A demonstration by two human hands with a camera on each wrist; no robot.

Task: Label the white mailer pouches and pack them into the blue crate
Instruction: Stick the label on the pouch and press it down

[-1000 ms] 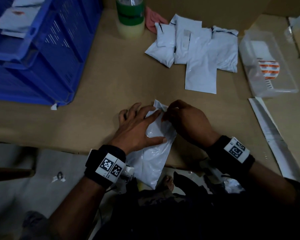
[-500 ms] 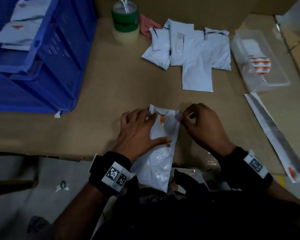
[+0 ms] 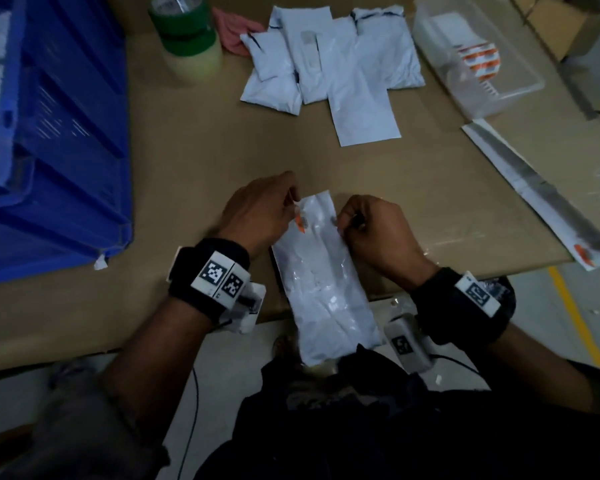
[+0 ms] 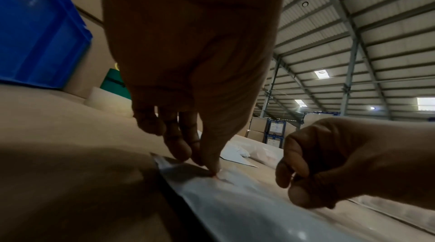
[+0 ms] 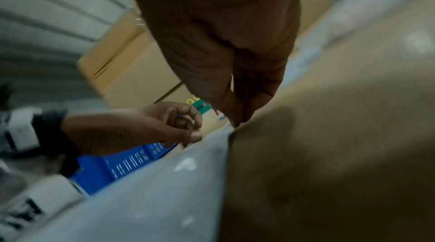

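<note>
A white mailer pouch [image 3: 323, 289] lies lengthwise on the brown table, its near end hanging over the table edge. My left hand [image 3: 293, 209] pinches a small orange label [image 3: 301, 226] at the pouch's top left corner; the left wrist view shows thumb and forefinger tips [image 4: 207, 164] meeting on the pouch [image 4: 235, 208]. My right hand [image 3: 340, 225] is curled and pinches the pouch's top right edge, seen close in the right wrist view [image 5: 235, 123]. The blue crate [image 3: 66, 150] stands at the left with white pouches inside.
A pile of several white pouches [image 3: 326, 71] lies at the back centre. A clear plastic tray [image 3: 478, 64] with orange labels sits at the back right, a long backing strip [image 3: 534, 192] beside it. Green and pale tape rolls [image 3: 184, 32] and a pink cloth [image 3: 229, 29] stand behind.
My left hand lifted from lying flat on the pouch and now pinches at its top left corner. The right hand shifted to the top right edge. The pouch now lies straighter.
</note>
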